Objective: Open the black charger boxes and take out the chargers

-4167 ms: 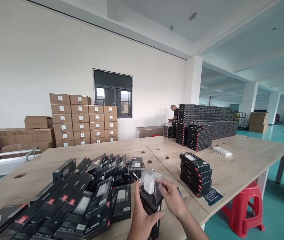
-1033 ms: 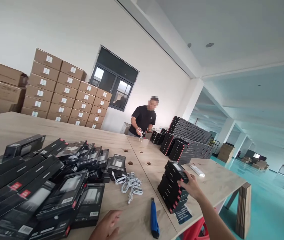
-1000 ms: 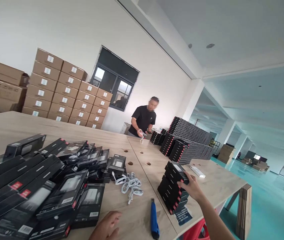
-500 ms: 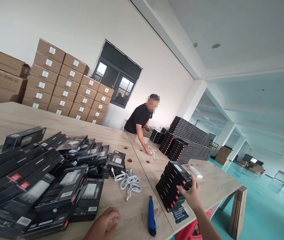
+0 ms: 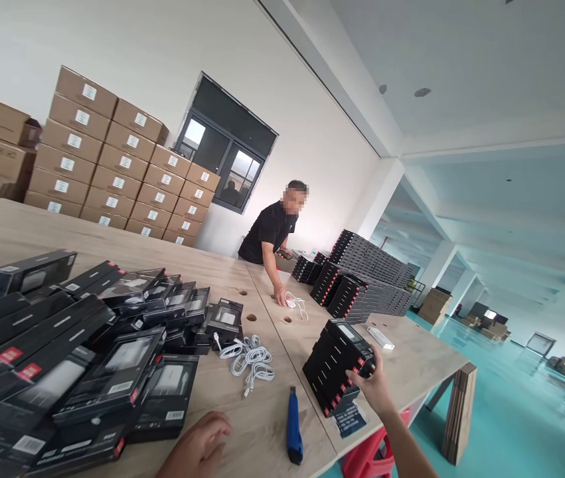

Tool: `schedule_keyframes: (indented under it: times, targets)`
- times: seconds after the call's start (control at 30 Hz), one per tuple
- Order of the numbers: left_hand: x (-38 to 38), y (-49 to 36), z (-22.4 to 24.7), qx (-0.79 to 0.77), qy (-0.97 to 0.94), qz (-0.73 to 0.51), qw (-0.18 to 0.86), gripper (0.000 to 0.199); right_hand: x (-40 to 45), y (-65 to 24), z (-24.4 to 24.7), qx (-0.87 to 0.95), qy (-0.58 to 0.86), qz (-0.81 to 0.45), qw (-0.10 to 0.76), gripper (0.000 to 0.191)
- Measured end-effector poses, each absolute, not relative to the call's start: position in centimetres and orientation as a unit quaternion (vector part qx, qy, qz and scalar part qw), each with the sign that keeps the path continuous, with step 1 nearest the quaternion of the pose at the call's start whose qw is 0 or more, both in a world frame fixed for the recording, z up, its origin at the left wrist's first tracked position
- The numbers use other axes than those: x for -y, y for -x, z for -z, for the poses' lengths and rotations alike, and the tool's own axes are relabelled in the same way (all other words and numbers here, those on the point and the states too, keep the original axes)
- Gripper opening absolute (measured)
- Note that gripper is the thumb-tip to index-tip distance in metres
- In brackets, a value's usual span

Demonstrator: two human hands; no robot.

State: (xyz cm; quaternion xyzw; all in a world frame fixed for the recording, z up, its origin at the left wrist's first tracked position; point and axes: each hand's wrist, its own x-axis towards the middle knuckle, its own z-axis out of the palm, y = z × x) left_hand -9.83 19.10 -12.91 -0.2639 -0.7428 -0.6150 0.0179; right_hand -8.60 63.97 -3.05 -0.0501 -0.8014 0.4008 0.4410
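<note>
Near the table's right edge stands a stack of black retail boxes [image 5: 329, 368] with red end labels. My right hand [image 5: 372, 382] grips the near right end of its upper boxes, thumb on one side and fingers on the other. My left hand [image 5: 200, 441] is low over the near table, empty, with fingers loosely bent and the thumb apart. To its left lies a loose heap of similar black boxes [image 5: 127, 362] with clear windows showing white chargers. A blue box cutter [image 5: 294, 428] lies between my hands. Coiled white cables [image 5: 249, 362] lie beyond it.
Across the wooden table [image 5: 227, 398], a co-worker [image 5: 269, 232] reaches toward a white cable [image 5: 298, 305]. Long rows of stacked black boxes [image 5: 372, 275] stand beyond my stack. A white box [image 5: 380, 337] lies nearby. Cartons [image 5: 83, 119] line the wall; a red stool [image 5: 369, 455] stands below.
The boxes in my right hand's stack have come into closer line, the upper ones no longer jutting out as much. My left hand stays near the heap. The view has shifted slightly.
</note>
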Motion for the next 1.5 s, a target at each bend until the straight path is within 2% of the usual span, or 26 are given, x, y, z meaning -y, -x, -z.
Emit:
schedule_keyframes:
  times: [0.13, 0.33, 0.43, 0.5, 0.57, 0.63, 0.67, 0.73, 0.83, 0.9, 1.03, 1.13, 1.23, 1.33, 1.5]
  targets:
    - [-19.1, 9.9, 13.1, 0.742, 0.256, 0.619, 0.022, 0.011, -63.5, 8.8, 3.3, 0.8, 0.068, -0.43, 0.413, 0.102]
    - [-19.1, 9.8, 12.8, 0.744, 0.262, 0.614, 0.028, 0.01, -62.8, 9.0, 3.0, 0.805, 0.09, -0.408, 0.421, 0.11]
    - [-19.0, 9.8, 12.8, 0.742, 0.261, 0.617, 0.037, 0.01, -62.1, 8.4, 2.6, 0.817, 0.095, -0.364, 0.437, 0.114]
    - [-19.0, 9.8, 13.0, 0.742, 0.259, 0.616, 0.045, 0.009, -60.9, 7.7, 2.5, 0.817, 0.113, -0.296, 0.482, 0.115]
    - [-19.0, 9.7, 13.1, 0.746, 0.265, 0.609, 0.046, 0.01, -59.2, 6.8, 2.9, 0.802, 0.12, -0.212, 0.546, 0.103]
    - [-18.9, 9.6, 13.0, 0.754, 0.272, 0.596, 0.046, 0.012, -57.0, 6.0, 4.4, 0.797, 0.088, -0.155, 0.577, 0.077]
    - [-18.9, 9.6, 12.9, 0.759, 0.274, 0.589, 0.046, 0.013, -55.8, 5.7, 5.5, 0.81, 0.057, -0.144, 0.566, 0.064]
    - [-18.8, 9.6, 12.8, 0.769, 0.271, 0.576, 0.051, 0.013, -53.4, 5.6, 8.6, 0.859, -0.006, -0.15, 0.49, 0.047]
    - [-18.7, 9.5, 13.2, 0.779, 0.266, 0.565, 0.055, 0.014, -50.8, 6.7, 13.9, 0.931, -0.015, -0.178, 0.319, 0.049]
    - [-18.7, 9.4, 13.7, 0.781, 0.264, 0.563, 0.056, 0.016, -49.8, 7.9, 16.8, 0.947, 0.032, -0.193, 0.256, 0.056]
    - [-18.9, 9.1, 13.1, 0.777, 0.246, 0.578, 0.036, 0.019, -48.8, 10.4, 18.6, 0.938, 0.05, -0.218, 0.265, 0.055]
    - [-19.3, 10.6, 9.5, 0.783, 0.227, 0.578, 0.033, 0.027, -48.1, 10.8, 17.8, 0.934, 0.057, -0.199, 0.292, 0.055]
    - [-20.2, 15.3, 4.3, 0.84, 0.225, 0.484, 0.094, 0.032, -47.4, 10.2, 16.6, 0.942, 0.076, -0.173, 0.277, 0.057]
    - [-21.1, 21.7, 0.2, 0.887, 0.185, 0.405, 0.118, 0.036, -46.8, 9.6, 15.6, 0.957, 0.093, -0.165, 0.22, 0.059]
    - [-22.2, 27.4, -1.0, 0.952, 0.11, 0.265, 0.103, 0.048, -46.0, 9.6, 14.5, 0.967, 0.127, -0.149, 0.164, 0.061]
